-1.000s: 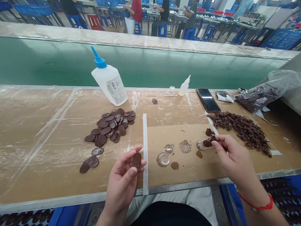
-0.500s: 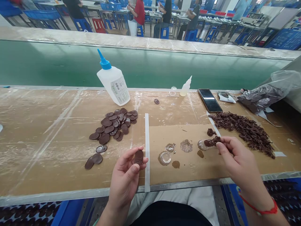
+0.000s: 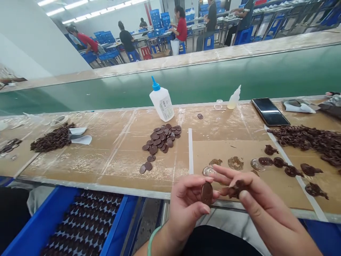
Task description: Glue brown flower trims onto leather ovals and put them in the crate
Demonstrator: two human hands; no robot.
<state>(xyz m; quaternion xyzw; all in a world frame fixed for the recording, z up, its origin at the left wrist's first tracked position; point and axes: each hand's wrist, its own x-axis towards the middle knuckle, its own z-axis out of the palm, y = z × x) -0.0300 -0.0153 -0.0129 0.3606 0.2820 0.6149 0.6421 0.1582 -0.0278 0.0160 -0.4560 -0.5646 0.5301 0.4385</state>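
As the person looks down at the long work bench [image 3: 112, 170], the left hand [image 3: 186, 209] is closed on a flat brown oval disc [image 3: 207, 193], held up between the thumb and the fingers. The right hand [image 3: 255, 202] pinches a small bumpy brown piece [image 3: 236, 188] in its fingers, and this piece sits just beside the disc, so the two hands are very close. A thin green band [image 3: 152, 240] goes around the left wrist. Just past the hands lies a brown card sheet [image 3: 229, 149]. On it are clear round cups [image 3: 257, 164] and a row of brown lumps [image 3: 292, 171]. Past the card on the right is a big heap of twisty brown bits [image 3: 306, 138]. To the left, beyond a thin white strip [image 3: 190, 151], is a pile of brown oval discs [image 3: 161, 139]. Behind them stands a white squeeze bottle with a blue tip [image 3: 162, 103], and farther right are a small clear bottle [image 3: 234, 99] and a black phone [image 3: 270, 112]. Past the green belt [image 3: 186, 85], other people [image 3: 181, 29] sit at tables.
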